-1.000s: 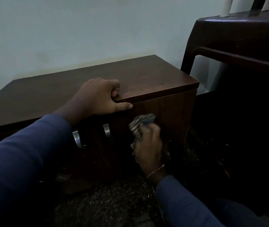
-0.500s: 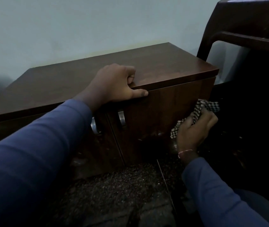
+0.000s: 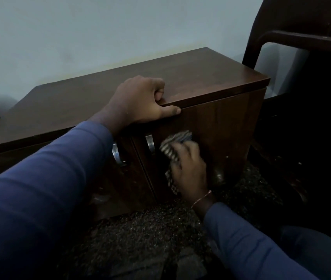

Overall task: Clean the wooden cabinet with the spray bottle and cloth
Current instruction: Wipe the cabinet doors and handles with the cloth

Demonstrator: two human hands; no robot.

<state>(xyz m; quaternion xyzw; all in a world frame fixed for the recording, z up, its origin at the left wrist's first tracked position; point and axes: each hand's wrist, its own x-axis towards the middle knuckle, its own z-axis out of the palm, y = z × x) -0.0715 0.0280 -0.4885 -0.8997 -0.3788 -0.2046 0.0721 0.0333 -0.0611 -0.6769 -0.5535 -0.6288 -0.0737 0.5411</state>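
A low dark wooden cabinet [image 3: 211,77] stands against the pale wall, with two doors and two metal handles [image 3: 150,144]. My left hand [image 3: 140,102] grips the front edge of its top, fingers curled on top and thumb along the edge. My right hand [image 3: 189,170] presses a checked cloth [image 3: 172,146] flat against the right door, just right of its handle. No spray bottle is in view.
A dark plastic chair [image 3: 302,37] stands close to the cabinet's right side. Speckled dark floor [image 3: 150,235] runs in front of the cabinet. My blue sleeves fill the lower left and lower right of the view.
My right hand with the cloth has swept left across the right door, from its right edge back to beside the handle. My left hand has stayed on the top edge.
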